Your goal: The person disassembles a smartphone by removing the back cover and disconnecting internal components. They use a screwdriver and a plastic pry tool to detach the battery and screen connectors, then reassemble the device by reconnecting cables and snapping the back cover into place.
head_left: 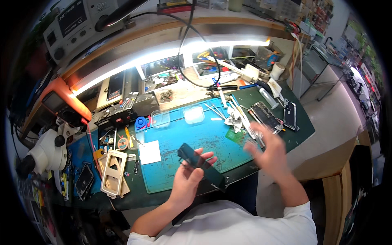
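Dark phone (pixel 213 175) in left grip (pixel 185 183), over edge of mat (pixel 179 136); right grip (pixel 268 153) wide, apart.

A grey box-shaped bench instrument with round knobs (pixel 77 34) stands at the upper left, above a bright white tube light (pixel 159 54) and an orange multimeter with a dark face (pixel 79 99). Below the multimeter is a white microscope (pixel 49 153). On the flat blue work mat (pixel 171 141) lie a square white paper sheet (pixel 150 152) and two clear plastic boxes, the left (pixel 161 119) near the right (pixel 193 115).
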The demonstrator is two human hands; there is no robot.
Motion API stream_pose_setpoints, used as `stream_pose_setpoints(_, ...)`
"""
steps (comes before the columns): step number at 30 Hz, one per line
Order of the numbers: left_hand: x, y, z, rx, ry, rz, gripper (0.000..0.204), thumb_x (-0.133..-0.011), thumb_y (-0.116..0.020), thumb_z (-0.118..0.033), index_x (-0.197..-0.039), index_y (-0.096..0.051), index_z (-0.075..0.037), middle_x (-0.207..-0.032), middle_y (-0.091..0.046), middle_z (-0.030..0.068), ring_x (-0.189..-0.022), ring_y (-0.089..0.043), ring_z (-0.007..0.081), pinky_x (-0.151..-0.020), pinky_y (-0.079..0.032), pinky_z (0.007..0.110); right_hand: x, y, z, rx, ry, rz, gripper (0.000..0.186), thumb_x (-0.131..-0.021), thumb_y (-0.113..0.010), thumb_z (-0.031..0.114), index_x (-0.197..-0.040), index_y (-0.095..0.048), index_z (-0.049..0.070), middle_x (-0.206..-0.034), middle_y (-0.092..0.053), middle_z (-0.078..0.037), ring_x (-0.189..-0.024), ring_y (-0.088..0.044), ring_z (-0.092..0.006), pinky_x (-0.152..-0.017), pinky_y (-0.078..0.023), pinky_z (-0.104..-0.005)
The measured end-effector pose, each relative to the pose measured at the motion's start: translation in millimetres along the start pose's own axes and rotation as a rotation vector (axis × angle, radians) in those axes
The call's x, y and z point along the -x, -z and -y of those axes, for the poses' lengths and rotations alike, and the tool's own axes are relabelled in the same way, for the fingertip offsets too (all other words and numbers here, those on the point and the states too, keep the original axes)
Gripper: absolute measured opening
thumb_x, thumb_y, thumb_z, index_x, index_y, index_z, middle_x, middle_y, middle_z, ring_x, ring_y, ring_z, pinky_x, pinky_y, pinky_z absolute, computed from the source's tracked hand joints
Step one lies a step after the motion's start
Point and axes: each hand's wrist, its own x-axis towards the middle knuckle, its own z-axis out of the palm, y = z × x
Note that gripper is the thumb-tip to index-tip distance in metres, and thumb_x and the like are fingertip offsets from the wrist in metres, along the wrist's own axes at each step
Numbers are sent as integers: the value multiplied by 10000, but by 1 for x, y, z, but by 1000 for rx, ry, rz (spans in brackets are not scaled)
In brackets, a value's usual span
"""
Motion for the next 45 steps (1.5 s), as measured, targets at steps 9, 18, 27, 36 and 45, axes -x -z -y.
stream_pose_setpoints(9,6,11,-15,-30,2,-19,764,-1005,-750,-363,-1569,-352,-37,-1550,-503,168,-1452,-501,323,-1206,-388,473,-32,21,-110,616,-228,80,753,-824,-820,440,-1404,-601,15,-1232,-687,-168,-1194,-613,-359,-1000,-522,-456)
stream_pose_setpoints(18,32,34,-35,-1,-40,-93,854,-991,-720,-492,-1600,-325,-43,-1600,-438,208,-1462,-487,359,-1206,-419,504,-22,37,-2,80,-176,25,746,-777,-851,339,-1418,-607,45,-1142,-650,-132,-1084,-619,-293,-967,-518,-405)
stream_pose_setpoints(27,51,45,-61,27,-200,-199,825,-1000,-716,-468,-1598,-324,-57,-1578,-447,171,-1479,-455,341,-1228,-389,526,-191,-131,168,-377,168,514,868,-828,-756,578,-1401,-592,-53,-1217,-662,-278,-1217,-607,-374,-1033,-489,-441)
stream_pose_setpoints(36,54,70,-90,110,-369,-271,759,-988,-778,-271,-1588,-350,-88,-1402,-575,40,-1367,-534,221,-1171,-416,479,-279,-266,214,68,500,158,803,-841,-743,618,-1308,-618,-23,-1282,-639,-241,-1220,-588,-397,-1065,-458,-483)
stream_pose_setpoints(45,26,84,-102,64,-582,-473,257,-1081,-644,-260,-1315,-591,-170,-1268,-611,-34,-1182,-599,99,-1106,-481,390,-176,-166,184,-507,715,605,429,-920,-801,301,-1265,-708,62,-1217,-714,-180,-1138,-683,-322,-924,-566,-430)
